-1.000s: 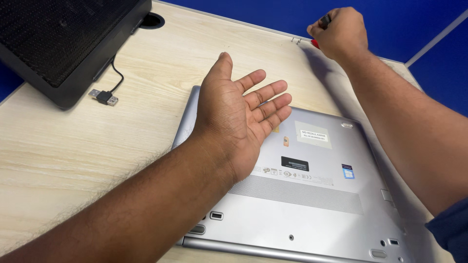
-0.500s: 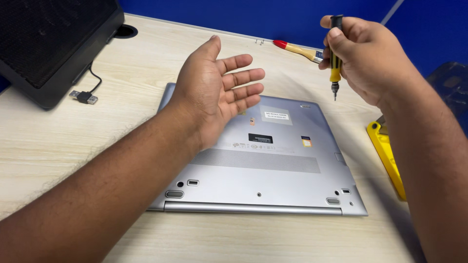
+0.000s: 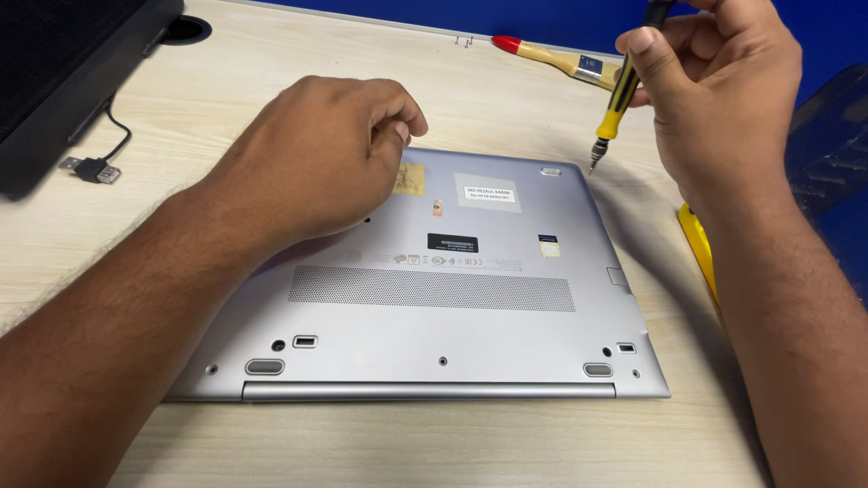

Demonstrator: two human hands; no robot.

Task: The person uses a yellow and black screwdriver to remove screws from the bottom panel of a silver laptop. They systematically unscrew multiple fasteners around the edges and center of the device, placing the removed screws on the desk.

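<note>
A silver laptop (image 3: 434,307) lies upside down on the light wooden desk (image 3: 506,443), with its vent grille and stickers facing up. My left hand (image 3: 316,154) rests palm down on its far left part, fingers curled under; nothing shows in it. My right hand (image 3: 723,90) grips a yellow and black screwdriver (image 3: 619,99) held almost upright. The screwdriver's tip hovers just above the laptop's far right corner.
A brush (image 3: 547,54) with a wooden handle and red end lies at the desk's far edge, two small screws (image 3: 464,40) beside it. A black device (image 3: 54,81) with a USB cable (image 3: 90,169) sits far left. A yellow tool (image 3: 698,248) lies right of the laptop.
My left hand turned from palm up with spread fingers to palm down with curled fingers on the laptop. My right hand brought the screwdriver over the laptop's far right corner.
</note>
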